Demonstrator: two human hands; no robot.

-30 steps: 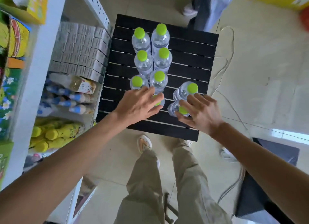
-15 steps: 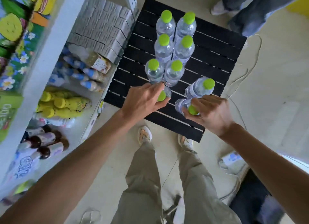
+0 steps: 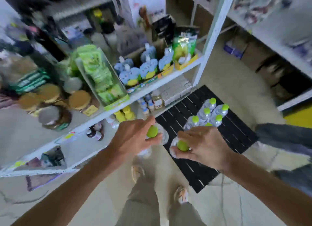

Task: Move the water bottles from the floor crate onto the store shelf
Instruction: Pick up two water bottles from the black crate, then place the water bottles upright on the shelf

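My left hand (image 3: 133,138) grips a clear water bottle (image 3: 152,132) by its green cap, lifted off the crate and hanging close to the white store shelf (image 3: 148,89). My right hand (image 3: 204,146) holds a second green-capped water bottle (image 3: 182,145) by the neck above the near part of the black slatted crate (image 3: 236,134). Several more green-capped bottles (image 3: 206,114) stand upright in a cluster on the crate's far side. The frame is blurred by head motion.
The shelf levels are packed with green snack packs (image 3: 99,73), blue pouches (image 3: 133,73), jars (image 3: 79,100) and yellow bottles (image 3: 125,114). Another white shelf unit (image 3: 270,31) stands at right. A person's dark trouser leg (image 3: 283,138) is beside the crate. My own legs and shoes are below.
Both hands have closed on a bottle each and lifted them off the crate. My view has swung up and left, bringing the shelf levels into sight.
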